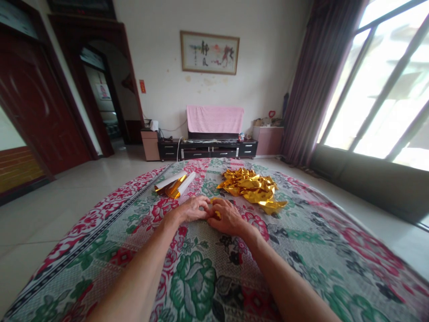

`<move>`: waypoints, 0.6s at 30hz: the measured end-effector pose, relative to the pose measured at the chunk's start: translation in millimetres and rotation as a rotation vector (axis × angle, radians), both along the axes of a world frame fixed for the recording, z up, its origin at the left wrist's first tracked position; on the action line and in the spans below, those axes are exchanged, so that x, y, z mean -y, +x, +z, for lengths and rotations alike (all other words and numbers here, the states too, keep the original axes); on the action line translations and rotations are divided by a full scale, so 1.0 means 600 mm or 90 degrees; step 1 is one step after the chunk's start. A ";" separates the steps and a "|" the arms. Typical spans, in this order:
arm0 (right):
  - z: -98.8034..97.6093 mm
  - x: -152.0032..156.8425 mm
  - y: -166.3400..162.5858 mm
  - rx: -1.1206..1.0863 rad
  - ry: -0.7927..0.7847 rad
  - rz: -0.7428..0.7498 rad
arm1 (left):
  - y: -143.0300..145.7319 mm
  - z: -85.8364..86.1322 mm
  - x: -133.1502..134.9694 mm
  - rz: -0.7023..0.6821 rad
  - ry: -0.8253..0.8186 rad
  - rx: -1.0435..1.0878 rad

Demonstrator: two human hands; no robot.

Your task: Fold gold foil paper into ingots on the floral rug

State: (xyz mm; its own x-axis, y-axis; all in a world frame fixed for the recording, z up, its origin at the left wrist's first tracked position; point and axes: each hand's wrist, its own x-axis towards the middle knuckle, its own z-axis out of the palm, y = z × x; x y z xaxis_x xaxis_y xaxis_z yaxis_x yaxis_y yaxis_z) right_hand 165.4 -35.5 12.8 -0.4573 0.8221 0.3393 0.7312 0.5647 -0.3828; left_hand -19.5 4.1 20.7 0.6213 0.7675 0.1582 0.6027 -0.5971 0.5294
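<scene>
My left hand and my right hand meet over the middle of the flowered cloth, fingers bent inward. Between them is a small piece of gold foil paper, mostly covered by the fingers. Both hands are closed on it. Beyond my right hand lies a heap of folded gold foil pieces, shiny and pointed. To the far left of my hands are curled sheets of gold foil paper with white backs.
A flowered cloth covers the round-edged surface under my hands. Across the tiled floor stands a low black cabinet with a pink towel above it. A purple curtain hangs beside the window at right.
</scene>
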 end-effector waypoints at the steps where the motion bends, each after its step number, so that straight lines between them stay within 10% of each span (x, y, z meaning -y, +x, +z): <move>1: 0.000 0.000 0.000 0.003 -0.001 -0.002 | 0.000 0.001 0.001 0.003 -0.003 0.003; 18: -0.002 -0.003 0.000 -0.002 0.024 0.019 | -0.001 0.011 0.009 -0.011 -0.024 0.007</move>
State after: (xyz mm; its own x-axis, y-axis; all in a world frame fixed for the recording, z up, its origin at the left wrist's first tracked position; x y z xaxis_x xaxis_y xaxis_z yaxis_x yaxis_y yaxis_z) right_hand 165.7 -33.5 11.3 -0.4801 0.7948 0.3712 0.7129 0.6001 -0.3629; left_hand -20.2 -1.2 27.6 0.6323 0.7625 0.1368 0.5865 -0.5866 0.5585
